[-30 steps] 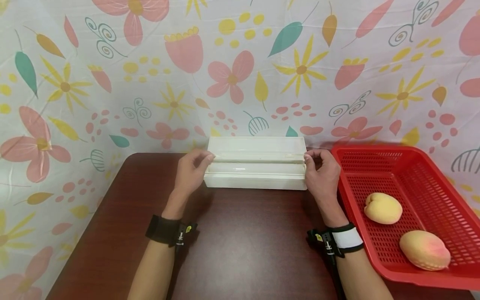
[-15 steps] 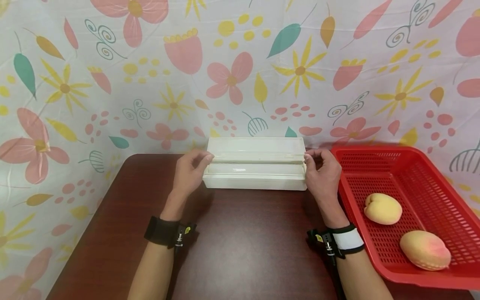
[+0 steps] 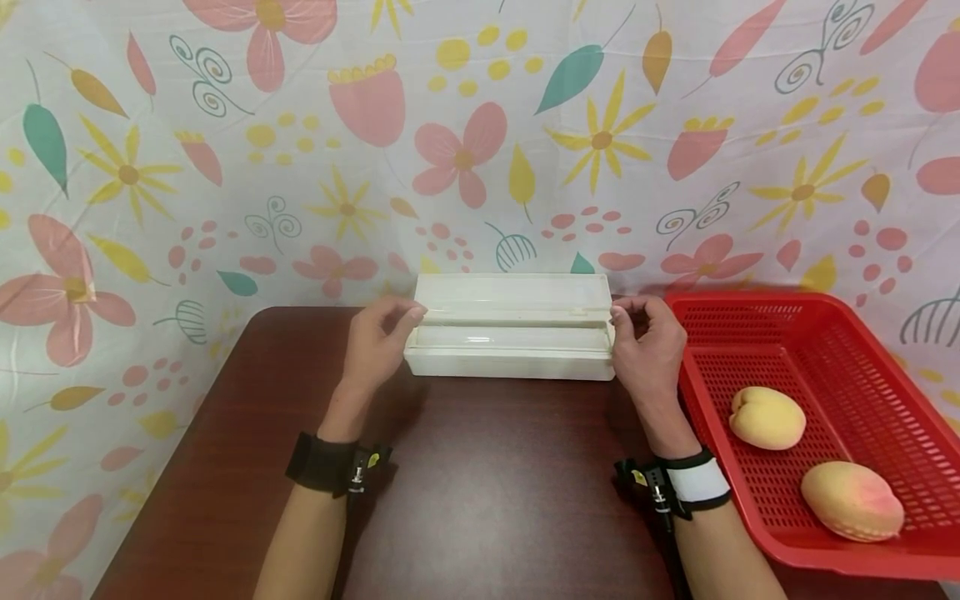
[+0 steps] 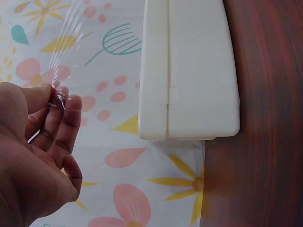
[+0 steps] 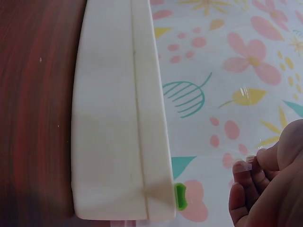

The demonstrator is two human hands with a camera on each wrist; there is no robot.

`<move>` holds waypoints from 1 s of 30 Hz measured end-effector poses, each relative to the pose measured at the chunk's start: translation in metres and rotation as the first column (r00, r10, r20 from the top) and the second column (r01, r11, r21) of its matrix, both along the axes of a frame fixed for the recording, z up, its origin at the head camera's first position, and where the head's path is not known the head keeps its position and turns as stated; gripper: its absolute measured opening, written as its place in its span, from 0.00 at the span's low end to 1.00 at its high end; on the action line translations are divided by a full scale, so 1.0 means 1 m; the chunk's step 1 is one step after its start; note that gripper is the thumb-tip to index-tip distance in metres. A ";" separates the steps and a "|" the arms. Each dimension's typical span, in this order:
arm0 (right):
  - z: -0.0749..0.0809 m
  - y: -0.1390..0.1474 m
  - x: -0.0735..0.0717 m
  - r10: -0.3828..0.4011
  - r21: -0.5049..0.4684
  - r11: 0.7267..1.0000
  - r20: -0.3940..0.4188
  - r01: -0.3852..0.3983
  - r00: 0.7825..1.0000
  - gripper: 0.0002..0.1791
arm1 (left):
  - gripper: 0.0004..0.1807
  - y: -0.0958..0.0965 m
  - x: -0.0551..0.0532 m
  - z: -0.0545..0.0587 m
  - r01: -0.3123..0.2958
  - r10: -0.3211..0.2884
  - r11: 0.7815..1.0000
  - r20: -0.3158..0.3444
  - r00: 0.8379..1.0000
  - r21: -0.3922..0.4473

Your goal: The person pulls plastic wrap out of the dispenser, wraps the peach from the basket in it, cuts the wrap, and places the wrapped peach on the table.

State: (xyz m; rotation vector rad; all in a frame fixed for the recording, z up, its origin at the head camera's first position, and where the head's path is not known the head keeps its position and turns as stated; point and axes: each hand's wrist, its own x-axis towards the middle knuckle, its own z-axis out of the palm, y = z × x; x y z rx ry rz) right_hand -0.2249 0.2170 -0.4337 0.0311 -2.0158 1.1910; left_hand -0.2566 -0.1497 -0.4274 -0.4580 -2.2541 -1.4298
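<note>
A white cling film dispenser (image 3: 510,364) stands on the table against the back cloth, its lid (image 3: 513,287) raised and a pale roll showing inside. My left hand (image 3: 378,342) is at its left end, thumb and fingertips pinching a gathered corner of clear cling film (image 4: 60,71), as the left wrist view shows. At the right end, my right hand (image 3: 647,342) pinches the film's other side between thumb and fingers; in the right wrist view the sheet is nearly invisible beside the fingertips (image 5: 242,166). The film spans between both hands above the dispenser.
A red plastic basket (image 3: 750,525) stands close to my right forearm, holding two peach-like fruits, one yellow (image 3: 767,418) and one pinkish (image 3: 852,500). The dark wooden table (image 3: 480,492) meets a flower-patterned cloth (image 3: 465,83) behind. A small green tab (image 5: 181,196) shows on the dispenser.
Both hands have shifted very slightly outward, away from each other, still pinching the film. The dispenser and the basket stay in place.
</note>
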 end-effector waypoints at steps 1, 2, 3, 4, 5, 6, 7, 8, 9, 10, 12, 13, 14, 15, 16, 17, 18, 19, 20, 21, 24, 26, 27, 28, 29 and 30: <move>0.001 0.000 0.000 0.000 0.000 1.000 0.001 0.000 1.000 0.06 | 0.07 0.000 0.000 0.001 -0.002 0.002 1.000 0.002 1.000 0.001; 0.001 0.000 0.001 -0.001 0.000 1.000 0.000 0.001 1.000 0.06 | 0.07 0.000 0.001 0.001 -0.004 0.004 1.000 0.001 1.000 0.002; 0.002 -0.001 0.001 -0.002 0.001 1.000 0.001 0.002 1.000 0.06 | 0.07 0.000 0.001 0.001 -0.003 0.003 1.000 0.000 1.000 0.005; 0.002 -0.001 0.001 -0.004 0.002 1.000 0.003 0.004 1.000 0.06 | 0.07 0.000 0.001 0.001 -0.002 0.002 1.000 -0.004 1.000 0.007; 0.003 -0.001 0.001 -0.005 0.003 1.000 0.004 0.005 1.000 0.07 | 0.07 0.000 0.001 0.002 0.000 0.000 1.000 -0.010 1.000 0.009; 0.004 -0.001 0.002 -0.005 0.004 1.000 0.007 0.005 1.000 0.07 | 0.07 0.000 0.000 0.002 0.002 -0.002 1.000 -0.015 1.000 0.009; 0.004 -0.001 0.002 -0.005 0.003 1.000 0.009 0.005 1.000 0.07 | 0.07 0.000 0.000 0.002 0.003 -0.003 1.000 -0.022 1.000 0.006; 0.005 -0.001 0.002 -0.006 0.003 1.000 0.012 0.006 1.000 0.07 | 0.07 0.000 0.000 0.002 0.004 -0.004 1.000 -0.029 1.000 0.004; 0.005 -0.001 0.002 -0.006 0.003 1.000 0.014 0.006 1.000 0.07 | 0.07 -0.001 0.000 0.002 0.005 -0.005 1.000 -0.035 0.999 0.002; 0.005 0.000 0.002 -0.006 0.004 1.000 0.014 0.006 1.000 0.07 | 0.07 -0.001 0.000 0.002 0.006 -0.006 1.000 -0.040 0.999 -0.001; 0.005 0.000 0.003 -0.004 0.006 1.000 0.012 0.004 1.000 0.07 | 0.07 -0.001 0.001 0.003 0.003 -0.003 1.000 -0.044 0.999 -0.005; 0.004 0.000 0.003 -0.002 0.007 1.000 0.011 0.002 1.000 0.07 | 0.07 0.000 0.001 0.003 0.002 -0.002 1.000 -0.045 0.999 -0.005; 0.004 0.000 0.003 0.001 0.009 1.000 0.010 -0.001 1.000 0.07 | 0.07 0.000 0.001 0.003 0.001 -0.001 1.000 -0.045 0.999 -0.001; 0.004 0.001 0.003 0.003 0.009 1.000 0.007 -0.003 1.000 0.07 | 0.07 0.000 0.001 0.003 0.000 0.000 1.000 -0.045 0.999 0.002; 0.004 0.001 0.003 0.004 0.009 1.000 0.005 -0.004 1.000 0.06 | 0.06 0.000 0.002 0.004 -0.002 0.002 1.000 -0.042 0.999 0.004; 0.004 0.001 0.003 0.006 0.008 1.000 0.003 -0.006 1.000 0.06 | 0.06 0.001 0.002 0.004 -0.004 0.004 1.000 -0.041 0.999 0.007; 0.004 0.001 0.003 0.007 0.008 1.000 0.002 -0.007 1.000 0.06 | 0.06 0.001 0.003 0.005 -0.005 0.005 1.000 -0.041 0.999 0.010; 0.005 0.001 0.004 0.006 0.008 1.000 0.002 -0.006 1.000 0.06 | 0.06 0.001 0.003 0.005 -0.007 0.007 1.000 -0.040 0.999 0.013; 0.005 0.000 0.004 0.004 0.007 1.000 0.001 -0.004 1.000 0.06 | 0.06 0.001 0.004 0.006 -0.008 0.008 1.000 -0.040 0.999 0.014; 0.006 0.000 0.004 0.002 0.006 1.000 0.001 -0.002 1.000 0.06 | 0.06 0.001 0.004 0.006 -0.009 0.010 1.000 -0.039 0.999 0.015; 0.007 0.000 0.005 -0.007 0.004 1.000 0.003 0.007 1.000 0.06 | 0.06 0.001 0.004 0.008 -0.010 0.011 1.000 -0.040 0.999 0.012; 0.008 0.000 0.005 -0.012 0.001 1.000 0.005 0.012 1.000 0.06 | 0.06 0.000 0.004 0.008 -0.009 0.009 1.000 -0.044 0.999 0.009; 0.009 -0.001 0.006 -0.013 0.001 1.000 0.005 0.013 1.000 0.06 | 0.06 0.000 0.003 0.008 -0.008 0.008 1.000 -0.045 0.999 0.008; 0.009 -0.001 0.006 -0.014 0.000 1.000 0.004 0.014 1.000 0.07 | 0.06 0.000 0.003 0.009 -0.006 0.006 1.000 -0.047 0.999 0.009; 0.010 -0.001 0.006 -0.012 -0.001 1.000 0.002 0.012 1.000 0.07 | 0.06 0.000 0.003 0.009 -0.004 0.004 1.000 -0.050 0.999 0.010; 0.011 -0.001 0.006 -0.009 -0.001 1.000 -0.001 0.009 1.000 0.07 | 0.06 0.000 0.003 0.009 -0.003 0.004 1.000 -0.053 0.999 0.009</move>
